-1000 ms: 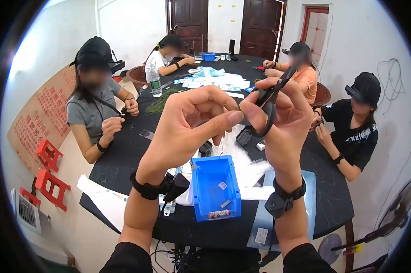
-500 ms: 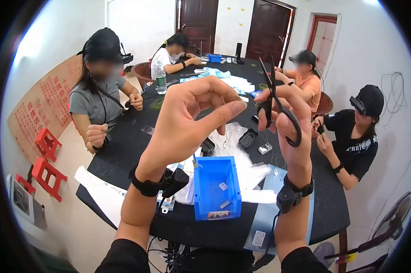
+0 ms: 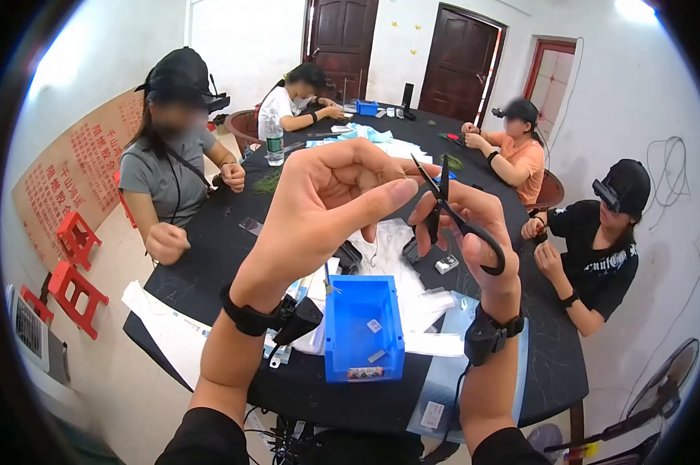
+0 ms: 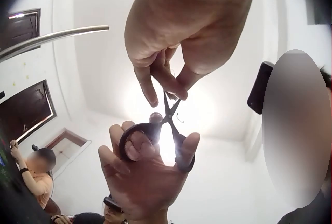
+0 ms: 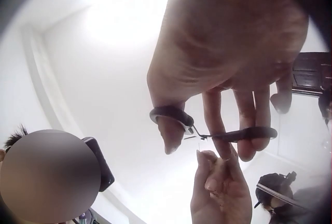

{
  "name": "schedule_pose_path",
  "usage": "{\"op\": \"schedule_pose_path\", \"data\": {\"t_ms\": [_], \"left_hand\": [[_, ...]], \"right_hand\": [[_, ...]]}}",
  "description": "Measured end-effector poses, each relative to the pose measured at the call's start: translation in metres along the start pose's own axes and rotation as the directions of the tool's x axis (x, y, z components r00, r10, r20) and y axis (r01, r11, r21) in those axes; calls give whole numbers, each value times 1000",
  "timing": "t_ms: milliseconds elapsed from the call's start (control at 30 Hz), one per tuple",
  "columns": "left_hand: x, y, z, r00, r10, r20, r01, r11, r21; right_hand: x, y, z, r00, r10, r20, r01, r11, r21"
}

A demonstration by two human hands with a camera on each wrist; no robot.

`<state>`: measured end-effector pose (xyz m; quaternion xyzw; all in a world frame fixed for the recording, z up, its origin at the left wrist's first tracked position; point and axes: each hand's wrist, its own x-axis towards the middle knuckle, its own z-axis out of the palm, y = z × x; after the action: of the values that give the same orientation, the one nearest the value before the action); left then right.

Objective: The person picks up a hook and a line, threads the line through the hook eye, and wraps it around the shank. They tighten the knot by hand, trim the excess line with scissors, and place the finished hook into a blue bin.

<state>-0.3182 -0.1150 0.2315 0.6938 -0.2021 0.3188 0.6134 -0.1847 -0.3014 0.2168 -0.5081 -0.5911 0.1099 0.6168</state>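
My left hand (image 3: 331,198) is raised over the table, thumb and forefinger pinching a very fine strand. Part of the strand (image 4: 179,118) shows as a small curved end in the left wrist view; its exact kind I cannot tell. Black-handled scissors (image 3: 441,200) are in my right hand (image 3: 486,213), with thumb and fingers through the handle loops. Their blades stand apart and point up beside the left fingertips. From below, in the left wrist view, the blade tips overlap the left fingertips.
Beneath my hands a blue bin (image 3: 350,332) holds small white pieces. White plastic bags (image 3: 385,246), a small white box (image 3: 446,265) and a blue sheet (image 3: 424,411) lie around it. Farther off are a water bottle (image 3: 275,143) and green strands (image 3: 268,183). Several people sit round the black-covered table.
The scissors swung away from the left fingertips to the right and opened, then came back toward them with blades apart. My left hand keeps its pinch throughout.
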Motion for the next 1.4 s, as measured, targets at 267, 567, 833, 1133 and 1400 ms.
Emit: {"op": "schedule_pose_path", "data": {"t_ms": [267,567,833,1133,1400], "left_hand": [[2,-11,1,996,-2,93,24,970,-244],[4,-13,-8,992,39,117,0,949,-315],[3,-12,-8,994,63,91,-53,992,-116],[0,-10,-6,995,-33,91,34,999,-15],[1,-4,-6,992,-57,110,54,998,25]], "right_hand": [[-1,10,-3,994,-1,114,-5,999,53],[-2,4,6,995,19,94,-27,996,85],[-5,2,-3,990,36,135,-47,996,82],[-3,5,-8,996,-34,76,32,999,30],[-3,9,-8,994,-99,48,100,995,-6]]}}
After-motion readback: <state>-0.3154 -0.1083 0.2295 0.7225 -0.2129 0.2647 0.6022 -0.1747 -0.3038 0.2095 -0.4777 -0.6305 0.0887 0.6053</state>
